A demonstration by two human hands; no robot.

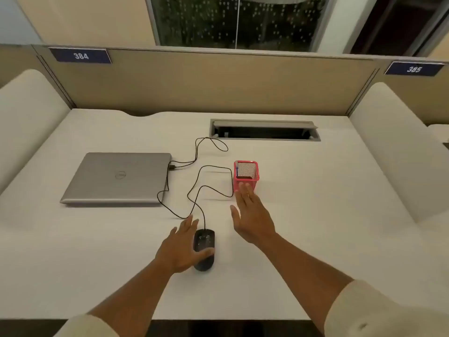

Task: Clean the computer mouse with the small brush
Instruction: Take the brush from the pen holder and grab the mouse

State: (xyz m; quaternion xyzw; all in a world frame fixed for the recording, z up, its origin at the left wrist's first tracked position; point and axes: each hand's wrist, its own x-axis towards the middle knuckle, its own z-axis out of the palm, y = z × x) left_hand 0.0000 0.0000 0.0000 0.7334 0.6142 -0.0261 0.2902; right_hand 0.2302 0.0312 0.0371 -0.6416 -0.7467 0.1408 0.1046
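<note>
Mouse [204,249]: black, wired, sits on the white surface [315,215] near the front edge, cable [194,190] looping back to the closed laptop [116,178]. Left hand [179,246] lies along its left side w/ fingers straight and spread, thumb laid across the rear hump; touching, not gripping. Right hand [250,215] is flat and spread, held apart from the mouse, fingertips just in front of the pink mesh holder [246,175], holding nothing.

Judgement: light hard plastic shell, smooth so prob. slippery, will skid on the surface if brushed w/o bracing. Best hold = pinch both sides at the waist, thumb vs fingers; avoid the buttons and wheel. Cable will tug, so leave slack.

Brush: prob. the thin blue-tipped stick [237,169] at the holder's left wall, too small to be sure. Thin & light; take it by the upper shaft.
</note>
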